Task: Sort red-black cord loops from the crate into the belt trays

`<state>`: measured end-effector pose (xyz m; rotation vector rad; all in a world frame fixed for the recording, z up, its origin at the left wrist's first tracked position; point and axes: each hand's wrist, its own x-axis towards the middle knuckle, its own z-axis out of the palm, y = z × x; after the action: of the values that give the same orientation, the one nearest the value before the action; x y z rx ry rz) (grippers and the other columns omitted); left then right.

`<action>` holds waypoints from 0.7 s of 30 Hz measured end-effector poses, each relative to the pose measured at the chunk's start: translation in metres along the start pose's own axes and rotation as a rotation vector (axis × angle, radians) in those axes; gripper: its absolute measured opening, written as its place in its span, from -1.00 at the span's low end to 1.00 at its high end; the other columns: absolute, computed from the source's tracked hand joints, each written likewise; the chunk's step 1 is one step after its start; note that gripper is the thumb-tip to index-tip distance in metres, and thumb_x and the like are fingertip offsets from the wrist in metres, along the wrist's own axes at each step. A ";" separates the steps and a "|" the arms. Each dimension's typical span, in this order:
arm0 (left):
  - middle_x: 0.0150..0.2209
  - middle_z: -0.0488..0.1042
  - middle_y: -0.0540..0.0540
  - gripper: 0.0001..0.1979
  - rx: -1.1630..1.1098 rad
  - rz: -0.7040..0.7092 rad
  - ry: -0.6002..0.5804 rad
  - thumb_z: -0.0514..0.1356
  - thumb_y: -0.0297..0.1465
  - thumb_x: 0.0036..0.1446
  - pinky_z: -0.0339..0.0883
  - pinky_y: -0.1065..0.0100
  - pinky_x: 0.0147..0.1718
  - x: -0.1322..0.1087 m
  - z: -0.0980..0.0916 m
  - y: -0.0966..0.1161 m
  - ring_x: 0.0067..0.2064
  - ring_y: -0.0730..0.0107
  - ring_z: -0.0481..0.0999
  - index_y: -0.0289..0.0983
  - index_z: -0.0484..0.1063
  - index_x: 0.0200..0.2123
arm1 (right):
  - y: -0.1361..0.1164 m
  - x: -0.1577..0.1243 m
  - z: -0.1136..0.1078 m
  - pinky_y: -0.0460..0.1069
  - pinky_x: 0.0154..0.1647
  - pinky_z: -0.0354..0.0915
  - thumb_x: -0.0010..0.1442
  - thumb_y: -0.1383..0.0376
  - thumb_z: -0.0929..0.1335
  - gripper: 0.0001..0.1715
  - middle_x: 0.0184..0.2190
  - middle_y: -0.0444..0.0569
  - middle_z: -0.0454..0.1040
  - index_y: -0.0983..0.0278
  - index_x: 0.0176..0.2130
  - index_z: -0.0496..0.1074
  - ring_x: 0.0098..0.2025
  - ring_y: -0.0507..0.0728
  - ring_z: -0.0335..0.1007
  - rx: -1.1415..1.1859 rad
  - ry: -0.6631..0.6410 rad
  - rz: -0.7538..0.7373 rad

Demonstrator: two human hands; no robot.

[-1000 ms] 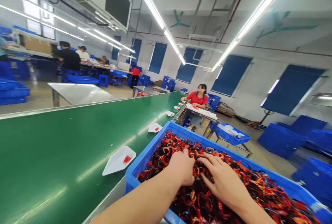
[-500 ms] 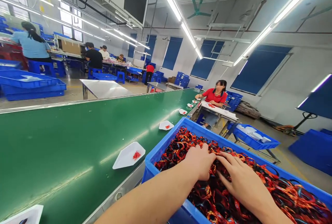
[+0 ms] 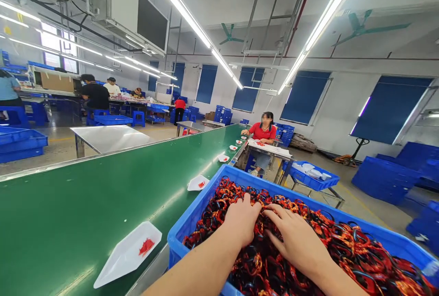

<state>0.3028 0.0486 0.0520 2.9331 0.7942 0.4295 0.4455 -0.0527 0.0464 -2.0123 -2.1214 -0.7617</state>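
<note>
A blue plastic crate [image 3: 192, 216] in front of me holds a deep pile of shiny red, orange and black ring-shaped pieces [image 3: 346, 245]. My left hand [image 3: 242, 218] reaches into the pile near the crate's left side, its fingers bent down and the tips hidden among the pieces. Close on its right, my right hand [image 3: 291, 236] rests on the same pile. Its thumb and index finger are apart and point toward my left hand. No piece is lifted clear by either hand.
Left of the crate runs a green conveyor belt [image 3: 113, 195] carrying white trays, the nearest tray [image 3: 123, 259] with small red pieces. A person in red [image 3: 262, 130] sits at a side table farther along. Another blue crate [image 3: 313, 177] with white trays stands beyond mine.
The view has swung to the right, so everything appears farther left. The nearest tray looks larger and closer. Both hands stay in the pile, almost in the same pose.
</note>
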 end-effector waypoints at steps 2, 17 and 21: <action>0.02 0.23 -0.24 -0.39 0.001 -0.015 -0.023 0.28 -0.50 -0.20 0.43 0.13 -0.21 0.000 0.000 0.000 -0.04 0.04 0.41 -0.19 0.19 -0.01 | 0.000 0.000 0.001 0.19 -0.06 0.32 0.13 0.33 0.26 -0.61 0.02 0.07 0.37 0.20 -0.01 0.36 -0.02 0.25 0.36 -0.002 0.009 0.001; 0.00 0.22 -0.24 -0.59 -0.023 -0.034 0.048 0.15 -0.45 -0.02 0.42 0.14 -0.18 -0.001 -0.004 0.001 -0.08 0.09 0.41 -0.22 0.24 -0.04 | 0.002 0.000 0.001 0.18 -0.08 0.32 0.13 0.30 0.29 -0.63 0.02 0.08 0.37 0.22 -0.04 0.38 -0.04 0.26 0.36 -0.011 -0.007 -0.010; 0.02 0.14 -0.19 -0.63 -0.050 0.012 0.096 0.08 -0.47 0.05 0.40 0.18 -0.16 -0.002 0.000 -0.001 -0.04 0.14 0.34 -0.18 0.18 -0.03 | 0.006 0.000 0.003 0.17 -0.11 0.32 0.15 0.25 0.28 -0.64 0.00 0.10 0.37 0.25 -0.04 0.38 -0.09 0.26 0.38 -0.015 -0.002 -0.036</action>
<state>0.3005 0.0479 0.0515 2.8920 0.7649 0.5855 0.4517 -0.0520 0.0453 -1.9883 -2.1642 -0.7841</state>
